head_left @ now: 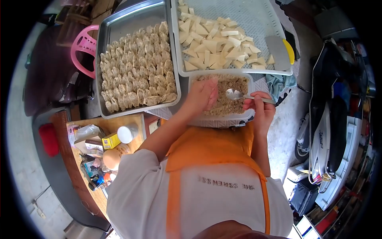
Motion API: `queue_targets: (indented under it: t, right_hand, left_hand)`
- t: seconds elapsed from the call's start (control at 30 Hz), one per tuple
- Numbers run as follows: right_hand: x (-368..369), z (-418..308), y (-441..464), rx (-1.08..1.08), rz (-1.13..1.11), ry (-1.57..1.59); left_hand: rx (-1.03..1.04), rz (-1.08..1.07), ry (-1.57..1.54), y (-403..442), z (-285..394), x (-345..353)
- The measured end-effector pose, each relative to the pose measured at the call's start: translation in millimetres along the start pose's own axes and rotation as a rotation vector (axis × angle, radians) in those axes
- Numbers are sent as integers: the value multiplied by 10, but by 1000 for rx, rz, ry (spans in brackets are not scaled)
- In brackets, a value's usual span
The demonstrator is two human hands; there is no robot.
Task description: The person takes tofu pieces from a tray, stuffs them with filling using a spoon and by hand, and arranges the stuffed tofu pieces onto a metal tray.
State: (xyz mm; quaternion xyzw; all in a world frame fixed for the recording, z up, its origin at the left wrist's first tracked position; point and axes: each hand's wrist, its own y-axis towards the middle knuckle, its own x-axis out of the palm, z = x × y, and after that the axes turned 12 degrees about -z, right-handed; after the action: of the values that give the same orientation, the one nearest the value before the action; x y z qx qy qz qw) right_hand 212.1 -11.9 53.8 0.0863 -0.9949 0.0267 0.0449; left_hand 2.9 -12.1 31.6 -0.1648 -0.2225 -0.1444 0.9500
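One spoon [240, 95], gripped in right hand [262, 109], over mix [229, 105]; left hand [203, 93] curled, contents unclear; probably stuffing wedges [213, 43], next likely needing a steady scoop.

Single head-worn fisheye view, facing forward and steeply down, fairly close; apron [207, 145] below centre, left hand [203, 95] and right hand [262, 110] above it.

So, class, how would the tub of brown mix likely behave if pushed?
The tub would probably slide rather than tip, since it looks wide and low. It may feel fairly heavy, as mix spreads across most of it. The mix looks loose and crumbly, so a sharp push might spill some.
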Motion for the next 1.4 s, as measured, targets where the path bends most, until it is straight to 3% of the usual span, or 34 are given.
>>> queue_targets:
  t: [0.1,0.3,0.4,0.5,0.6,0.7,0.8,0.9,1.0,1.1,1.2,1.3,1.4]
  right_hand:
    - [49,36,-40,10,-32,-28]
    - [102,75,-72,-5,-45,-37]
    - [93,44,-93,-25,-34,-56]
    - [86,-7,-106,30,-23,-70]
    - [148,-48,-94,143,-48,12]
    - [205,-35,-47,210,-86,182]
    - [156,-102,-23,201,22,215]
    - [28,-65,15,118,51,172]
    - [37,-129,21,76,37,147]
    - [41,-184,20,50,44,97]
    - [-12,-142,18,43,89,76]
    - [-33,-88,1,4,68,50]
    - [10,-25,-16,-8,8,-57]
  left_hand:
    - [-36,0,102,-76,151,91]
    - [-7,-25,-106,-23,47,38]
    - [-59,76,-93,-37,82,96]
    - [158,-123,-160,-39,84,15]
    - [432,34,330,107,9,169]
    - [364,-98,346,75,-15,194]
    - [341,-28,431,-11,48,209]
    - [252,-129,248,-51,84,107]
    - [137,-134,327,-67,111,64]
    - [369,-76,744,-28,84,59]
    - [44,-81,261,-56,68,82]
    - [92,-48,224,-53,60,84]
    - [61,-148,-206,-23,4,-32]
